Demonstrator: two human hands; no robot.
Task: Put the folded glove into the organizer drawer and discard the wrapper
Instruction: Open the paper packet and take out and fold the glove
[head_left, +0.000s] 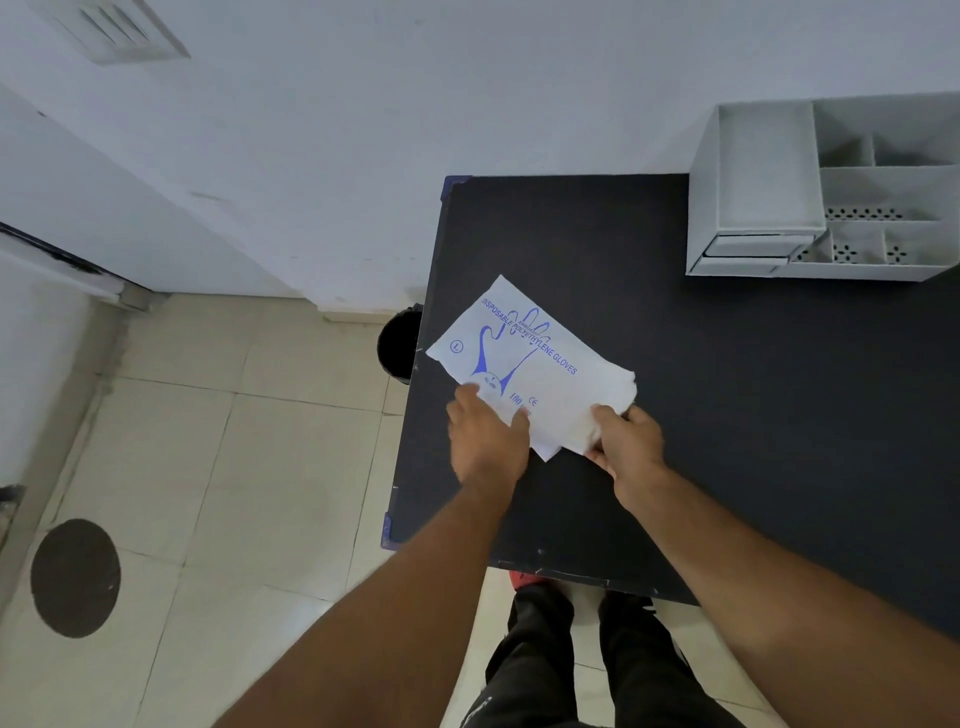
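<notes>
Floor patch: a dark round mark (75, 578) on pale tiles, far left.
Bin: a black bin (401, 344) on the floor, tucked against the table's left edge.
Table: a dark tabletop (727, 415) filling the right half of the view.
Left hand: the left hand (485, 437) lies palm-down on the wrapper's near corner, fingers spread flat and pressing.
Wrapper: a white glove packet (524, 358) with blue print, flat near the table's left edge.
Glove: crumpled white plastic (605, 405) at the wrapper's right end.
Right hand: the right hand (626, 439) has its fingers closed, pinching that plastic.
Organizer: a white desk organizer (826, 187) at the far right corner, well apart; its low drawers (753, 252) look shut.
Progress: likely early; nothing stored or binned yet.
Obstacles: none between hands and organizer.
</notes>
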